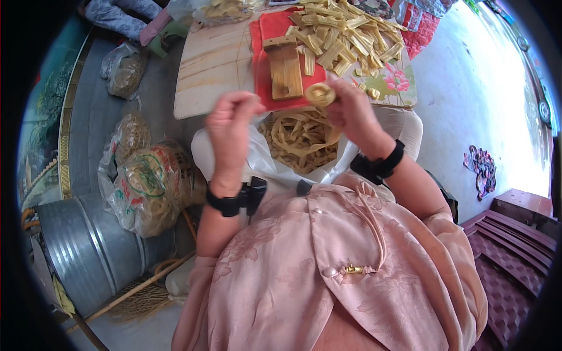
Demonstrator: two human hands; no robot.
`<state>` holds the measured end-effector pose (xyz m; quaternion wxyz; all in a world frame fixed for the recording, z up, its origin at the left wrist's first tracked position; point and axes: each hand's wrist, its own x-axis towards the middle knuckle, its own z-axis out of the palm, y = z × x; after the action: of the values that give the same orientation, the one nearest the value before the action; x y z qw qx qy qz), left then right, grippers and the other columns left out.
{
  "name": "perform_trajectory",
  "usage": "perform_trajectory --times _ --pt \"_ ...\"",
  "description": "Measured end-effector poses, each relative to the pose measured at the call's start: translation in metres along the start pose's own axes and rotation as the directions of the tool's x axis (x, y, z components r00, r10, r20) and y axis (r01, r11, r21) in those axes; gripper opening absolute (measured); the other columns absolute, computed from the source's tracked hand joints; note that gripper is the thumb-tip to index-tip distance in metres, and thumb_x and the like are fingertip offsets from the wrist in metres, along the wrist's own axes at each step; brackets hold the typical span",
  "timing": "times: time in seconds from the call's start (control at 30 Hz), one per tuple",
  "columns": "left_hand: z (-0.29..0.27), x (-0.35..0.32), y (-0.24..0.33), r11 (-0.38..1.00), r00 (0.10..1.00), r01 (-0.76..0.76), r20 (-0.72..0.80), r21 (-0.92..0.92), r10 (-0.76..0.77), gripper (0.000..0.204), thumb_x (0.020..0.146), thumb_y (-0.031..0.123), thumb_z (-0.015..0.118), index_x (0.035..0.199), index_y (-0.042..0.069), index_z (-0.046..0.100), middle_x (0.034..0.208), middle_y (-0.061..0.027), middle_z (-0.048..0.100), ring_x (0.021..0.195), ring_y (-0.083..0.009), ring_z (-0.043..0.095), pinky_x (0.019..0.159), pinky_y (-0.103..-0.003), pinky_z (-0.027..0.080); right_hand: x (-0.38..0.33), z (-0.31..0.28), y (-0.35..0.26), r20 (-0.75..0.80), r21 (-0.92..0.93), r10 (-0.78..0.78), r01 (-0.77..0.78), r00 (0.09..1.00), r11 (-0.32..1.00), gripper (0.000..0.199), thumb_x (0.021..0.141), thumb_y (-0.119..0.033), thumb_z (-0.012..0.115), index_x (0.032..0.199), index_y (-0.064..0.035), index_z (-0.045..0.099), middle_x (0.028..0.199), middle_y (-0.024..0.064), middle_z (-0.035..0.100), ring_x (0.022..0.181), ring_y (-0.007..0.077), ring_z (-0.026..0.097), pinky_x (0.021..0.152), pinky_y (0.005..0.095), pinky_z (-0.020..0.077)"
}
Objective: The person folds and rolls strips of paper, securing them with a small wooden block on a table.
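My right hand (355, 114) is closed around a small coil of pale yellow flat strip (320, 94), held up near the table's front edge. My left hand (232, 120) is raised to the left of it, thumb and fingers pressed together. Whether anything thin lies in that pinch cannot be made out. Below and between the hands, an open white plastic bag (257, 153) on my lap holds many loose yellowish strips (301, 140). A wooden block with a raised end (285, 67) lies on a red cloth (261, 70) just beyond my hands.
A heap of folded yellow strips (345, 35) covers the back right of the table (213, 64). Small coils (372, 93) lie near its front right. Filled plastic bags (153, 187), a metal drum (96, 248) and a broom (143, 298) stand at left; maroon ridged panels (512, 263) at right.
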<state>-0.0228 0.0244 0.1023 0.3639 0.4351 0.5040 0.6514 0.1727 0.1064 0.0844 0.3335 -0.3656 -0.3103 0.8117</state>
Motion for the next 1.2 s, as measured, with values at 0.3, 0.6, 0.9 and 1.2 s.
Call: perform_trajectory --times 0.3,0.6,0.9,1.2 --pt "0.019 -0.017 0.018 0.784 0.767 0.61 0.335 -0.118 -0.546 0.019 0.087 0.014 0.059 0.1 0.001 0.055 0.079 -0.0018 0.06 0.065 -0.0086 0.058 0.059 -0.022 0.049 -0.012 0.016 0.005 0.019 -0.285 -0.141 0.14 0.99 0.948 0.027 0.09 -0.031 0.055 0.085 -0.0053 0.061 0.056 -0.0054 0.04 0.047 0.0036 0.035 0.043 0.0201 0.0274" --pt "0.034 -0.018 0.011 0.877 0.867 0.479 0.175 -0.034 -0.467 0.021 0.083 0.011 0.065 0.096 0.0 0.054 0.077 -0.0026 0.061 0.062 -0.0072 0.058 0.055 -0.019 0.049 -0.021 0.019 0.017 0.194 -0.145 -0.029 0.058 0.981 0.988 0.027 0.09 -0.028 0.056 0.087 -0.0022 0.064 0.058 -0.0037 0.048 0.049 0.0034 0.04 0.045 0.0189 0.0313" --pt "0.014 -0.012 0.015 0.98 0.976 0.183 0.102 0.077 -0.19 0.007 0.085 0.006 0.06 0.087 0.0 0.059 0.067 -0.0016 0.057 0.057 -0.0067 0.052 0.054 -0.021 0.044 -0.016 0.007 0.004 -0.062 -0.119 -0.038 0.031 0.997 0.992 0.031 0.093 -0.038 0.046 0.084 -0.0095 0.054 0.053 -0.0046 0.038 0.045 0.0053 0.034 0.041 0.0209 0.0254" --pt "0.0 0.0 0.021 0.834 0.988 -0.148 0.049 0.532 0.144 0.028 0.082 0.007 0.062 0.109 0.001 0.056 0.093 -0.0052 0.061 0.083 -0.0136 0.058 0.075 -0.025 0.047 -0.011 0.011 -0.001 -0.026 -0.219 -0.25 0.238 0.968 0.946 0.025 0.091 -0.027 0.054 0.073 -0.0095 0.053 0.059 -0.0059 0.043 0.05 0.0046 0.036 0.045 0.0208 0.0283"
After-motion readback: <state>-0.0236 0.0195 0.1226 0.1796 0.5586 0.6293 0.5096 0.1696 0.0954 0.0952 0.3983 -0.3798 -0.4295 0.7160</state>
